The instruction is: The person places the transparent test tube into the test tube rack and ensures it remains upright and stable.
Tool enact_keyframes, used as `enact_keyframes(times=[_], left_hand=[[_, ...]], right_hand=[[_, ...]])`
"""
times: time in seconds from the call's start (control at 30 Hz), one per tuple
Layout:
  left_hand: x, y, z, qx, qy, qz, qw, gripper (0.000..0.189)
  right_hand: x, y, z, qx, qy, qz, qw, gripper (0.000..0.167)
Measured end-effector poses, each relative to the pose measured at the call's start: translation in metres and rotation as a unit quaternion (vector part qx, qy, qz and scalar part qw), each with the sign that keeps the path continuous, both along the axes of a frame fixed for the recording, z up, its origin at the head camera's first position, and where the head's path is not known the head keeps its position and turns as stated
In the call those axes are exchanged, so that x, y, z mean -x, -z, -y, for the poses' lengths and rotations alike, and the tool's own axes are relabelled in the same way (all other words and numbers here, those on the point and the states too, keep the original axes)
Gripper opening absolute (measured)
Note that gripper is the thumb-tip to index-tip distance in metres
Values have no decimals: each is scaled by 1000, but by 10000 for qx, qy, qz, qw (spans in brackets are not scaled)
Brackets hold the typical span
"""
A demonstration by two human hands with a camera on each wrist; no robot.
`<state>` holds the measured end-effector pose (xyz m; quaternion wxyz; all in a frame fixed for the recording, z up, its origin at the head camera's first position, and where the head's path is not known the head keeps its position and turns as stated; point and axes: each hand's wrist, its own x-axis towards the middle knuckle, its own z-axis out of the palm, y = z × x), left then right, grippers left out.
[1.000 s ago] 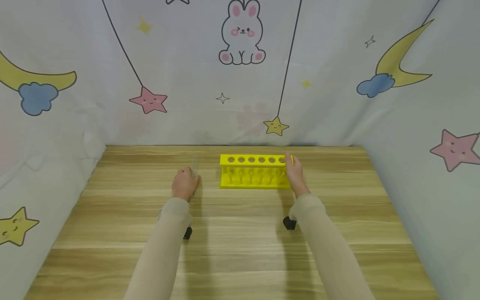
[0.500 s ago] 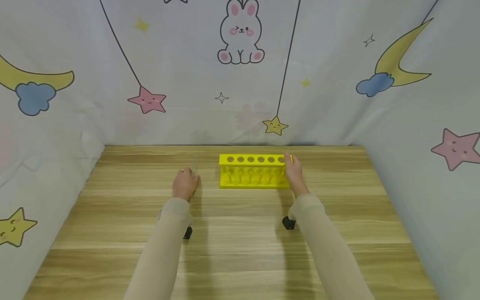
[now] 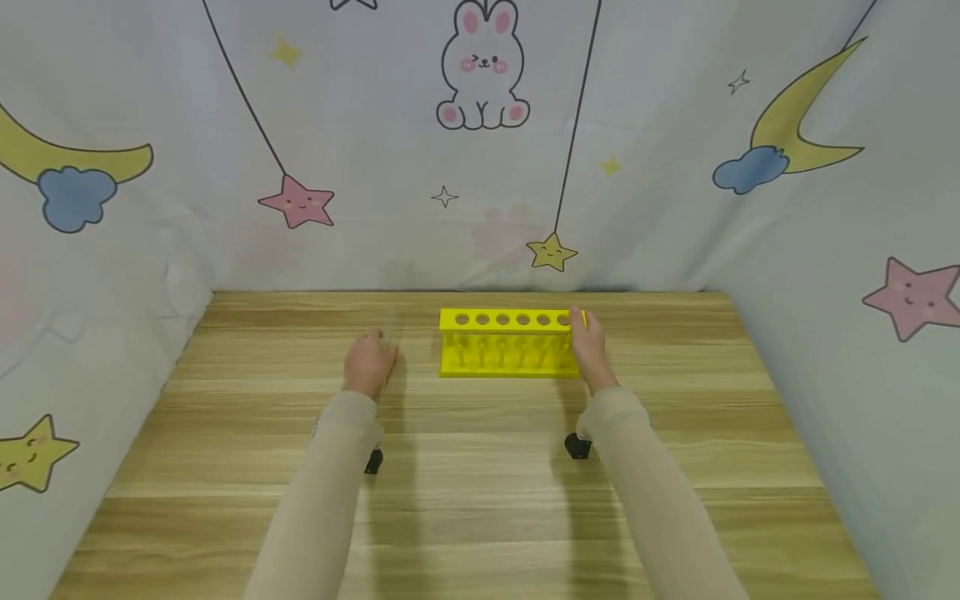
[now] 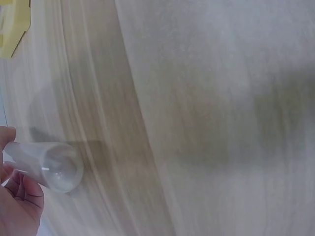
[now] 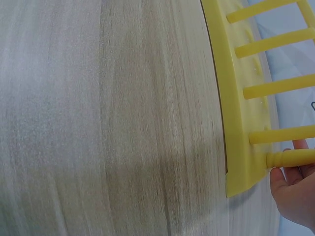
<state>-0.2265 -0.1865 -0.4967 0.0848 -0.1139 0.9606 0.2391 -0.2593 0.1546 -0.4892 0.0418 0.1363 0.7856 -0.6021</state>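
Observation:
A clear test tube (image 3: 389,327) is pinched between the thumb and fingers of my left hand (image 3: 369,364), left of the rack. In the left wrist view the tube (image 4: 42,164) points its rounded end toward the camera, just over the wood. My right hand (image 3: 591,348) grips the right end of a yellow test tube rack (image 3: 513,327), which stands upright on the table. Up close in the right wrist view, the right hand's fingers (image 5: 298,196) are around the rack's end post. A row of holes runs along the rack's top; no tube shows in them.
The wood-grain table (image 3: 480,500) reaches back to a white cloth backdrop (image 3: 375,150) printed with a rabbit, stars and moons. Cloth also bounds the left and right sides. Black wrist devices (image 3: 577,446) show below both cuffs.
My left hand has shifted very slightly left with the test tube, whose angle looks a little different. The right hand and the rack have stayed in place.

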Motion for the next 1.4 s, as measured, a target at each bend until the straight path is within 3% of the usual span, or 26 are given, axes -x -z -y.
enact_keyframes(times=[0.2, 0.77, 1.13, 1.4], left_hand=[[-1, -8, 1, -164, -30, -204, 9997, 49], [8, -17, 8, -199, -91, -885, 9958, 47], [8, -28, 9, -264, -130, -895, 9956, 48], [9, -34, 12, -234, -163, -1318, 9909, 46]], right_hand=[[1, 0, 0, 11, -31, 47, 10000, 57], [-1, -2, 0, 9, -10, 228, 9997, 64], [-1, -2, 0, 53, -8, 210, 9998, 60], [-2, -3, 1, -4, -28, 240, 9997, 63]])
